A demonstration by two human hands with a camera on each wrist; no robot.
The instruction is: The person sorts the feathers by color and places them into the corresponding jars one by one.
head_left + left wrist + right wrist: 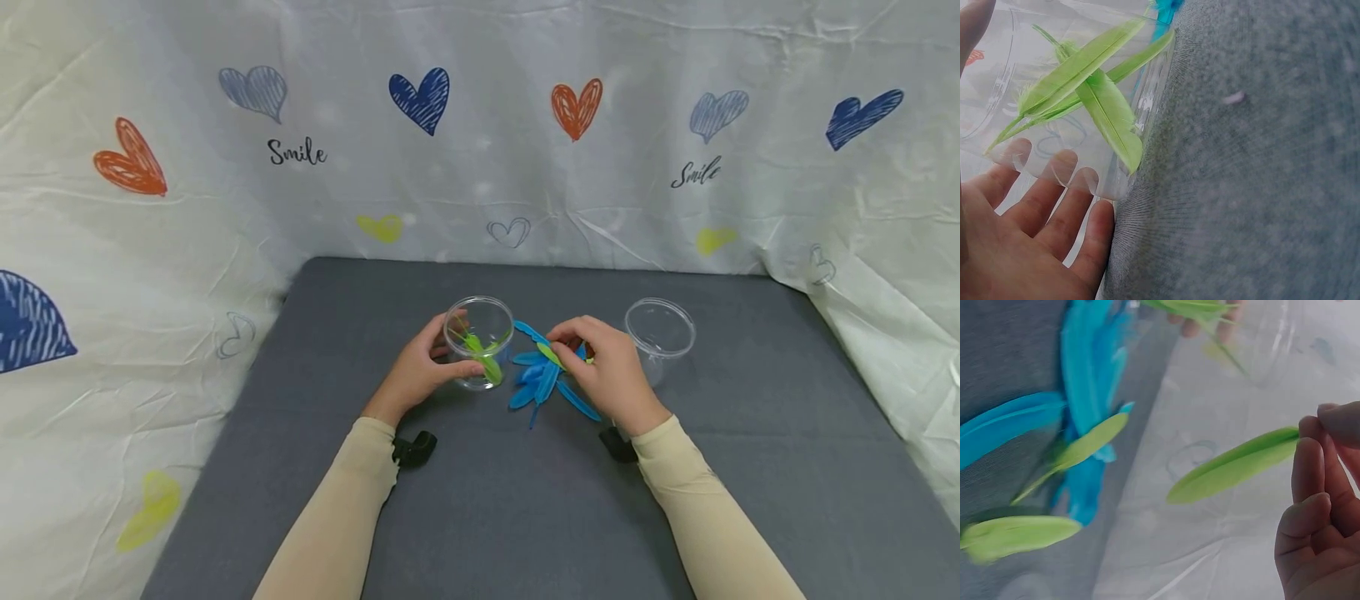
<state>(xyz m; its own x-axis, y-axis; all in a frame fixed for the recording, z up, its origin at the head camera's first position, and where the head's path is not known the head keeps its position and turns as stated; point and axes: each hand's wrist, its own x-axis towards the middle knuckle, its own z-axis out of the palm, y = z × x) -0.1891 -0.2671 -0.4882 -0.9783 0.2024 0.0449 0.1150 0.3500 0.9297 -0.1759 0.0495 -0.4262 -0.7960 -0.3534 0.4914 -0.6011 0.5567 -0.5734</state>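
Observation:
My left hand (pixel 423 371) holds a clear plastic cup (pixel 480 333) at its side, thumb in front and fingers behind. Several green feathers (pixel 1085 81) lie crossed inside that cup. Between thumb and fingertips, my right hand (pixel 607 367) pinches a single green feather (pixel 1235 465) by its end, above a loose pile of blue feathers (pixel 540 379). In the right wrist view, two more green feathers (pixel 1094 440) rest on or beside the blue ones (pixel 1085 369); in the head view the right hand hides most of them.
A second clear cup (pixel 660 329) stands right of the right hand, its lower part partly behind that hand. The table has a dark grey cover (pixel 510 500). A white curtain (pixel 480 175) printed with hearts hangs along its back and sides.

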